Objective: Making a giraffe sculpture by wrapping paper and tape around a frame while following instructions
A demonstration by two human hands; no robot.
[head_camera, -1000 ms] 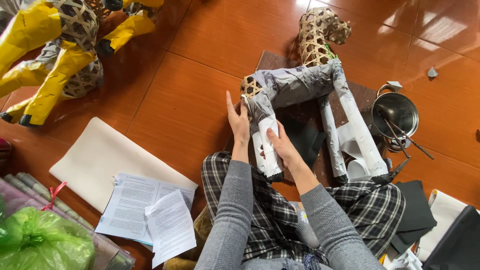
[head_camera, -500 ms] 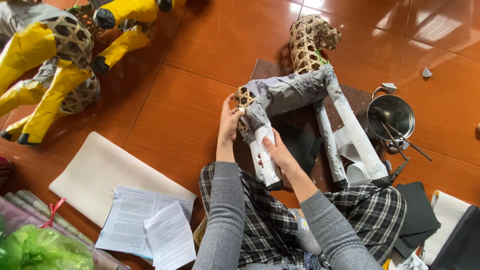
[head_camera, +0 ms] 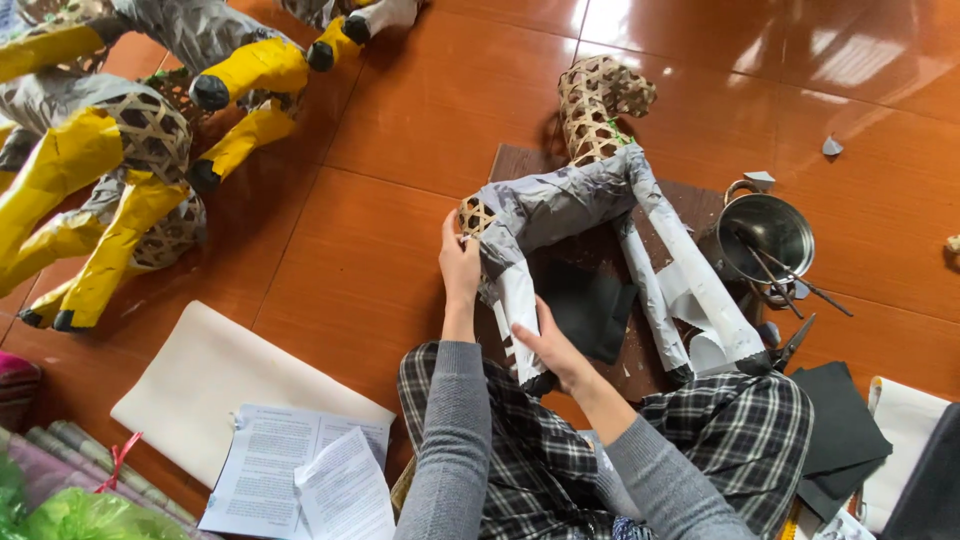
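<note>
Head view: left hand point(head_camera: 460, 262) pinching crinkly grey paper on the woven bamboo animal frame point(head_camera: 590, 190), right hand point(head_camera: 553, 350) wrapping its white paper leg point(head_camera: 520, 320), lying on smooth orange floor tiles point(head_camera: 380, 230).

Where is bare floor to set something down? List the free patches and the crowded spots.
Free: the tiles between the yellow-legged figures and the woven animal frame, and the far right corner beyond the metal pot. Crowded: around both hands, left hand and right hand, by black paper and printed sheets.
</note>
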